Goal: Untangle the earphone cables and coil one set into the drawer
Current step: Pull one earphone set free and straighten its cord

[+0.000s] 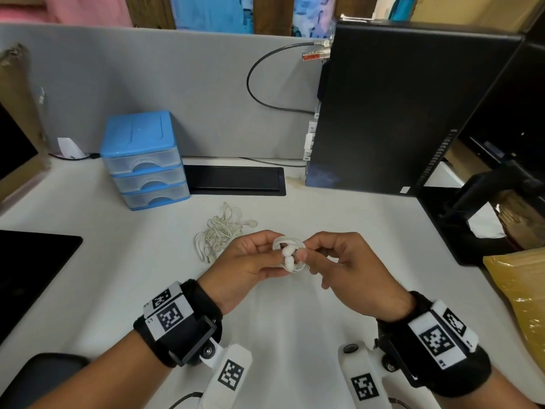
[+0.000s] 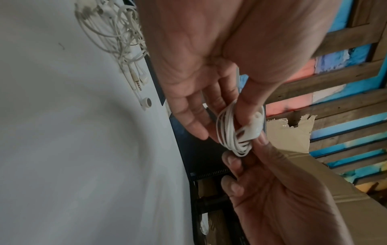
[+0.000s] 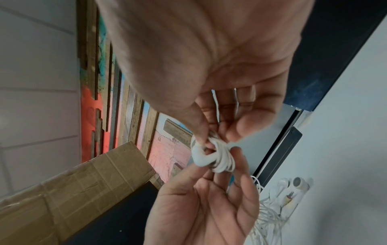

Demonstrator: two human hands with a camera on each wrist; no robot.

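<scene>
A white earphone set wound into a small coil (image 1: 290,255) hangs above the desk between both hands. My left hand (image 1: 253,258) pinches the coil (image 2: 234,132) between thumb and fingers from the left. From the right, my right hand (image 1: 333,258) pinches the same coil (image 3: 215,157) with thumb and forefinger. Both earbuds lie against the coil's near side. A second set, a loose tangle of white cables (image 1: 221,228), lies on the desk just beyond my left hand. The blue drawer unit (image 1: 144,157) stands at the back left with all three clear drawers closed.
A black computer tower (image 1: 398,107) stands at the back right. A black cable slot (image 1: 236,180) sits beside the drawers. A dark pad (image 1: 32,267) lies at the left, a yellow padded envelope (image 1: 522,293) at the right edge. A grey partition (image 1: 177,84) closes the back.
</scene>
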